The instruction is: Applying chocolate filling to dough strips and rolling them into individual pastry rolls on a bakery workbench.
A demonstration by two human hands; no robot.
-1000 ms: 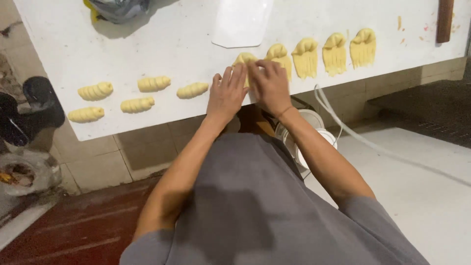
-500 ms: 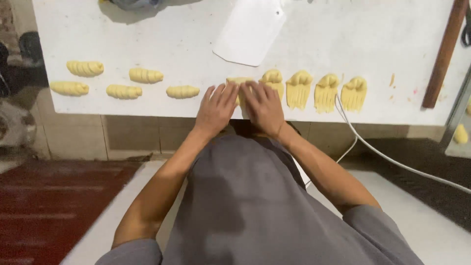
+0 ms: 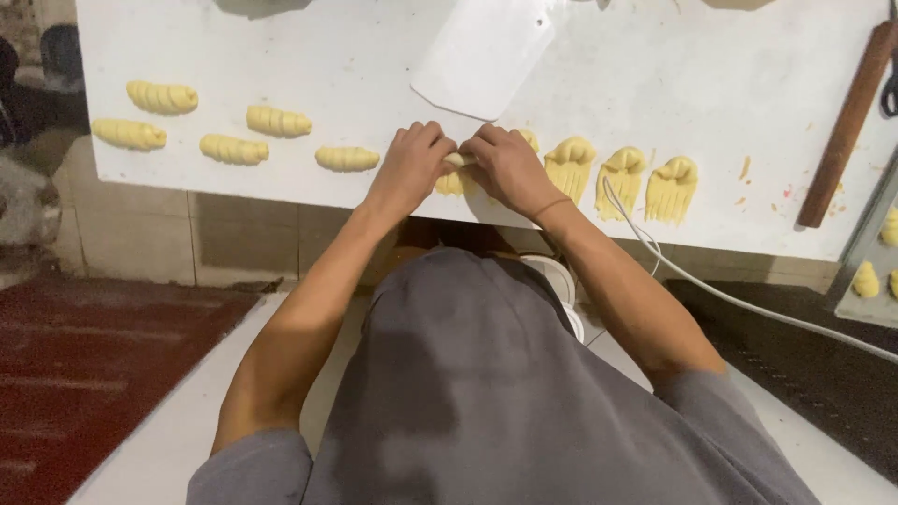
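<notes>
My left hand [image 3: 410, 166] and my right hand [image 3: 507, 166] meet at the front edge of a white worktop [image 3: 355, 65], both curled on one piece of pale yellow dough [image 3: 456, 174], mostly hidden under my fingers. To the right lie three flat ridged dough pieces [image 3: 624, 178] in a row. To the left lie several rolled dough pieces [image 3: 346, 158], the nearest just beside my left hand.
A white plastic scraper [image 3: 484, 53] lies on the worktop beyond my hands. A wooden rolling pin [image 3: 847, 126] leans at the right. A tray with shaped dough [image 3: 870, 279] shows at the right edge. A white cable [image 3: 730, 295] hangs off the worktop.
My view has shifted so the worktop sits higher and nearer. My fingers have curled more tightly on the dough piece, both hands staying at the same spot on the edge.
</notes>
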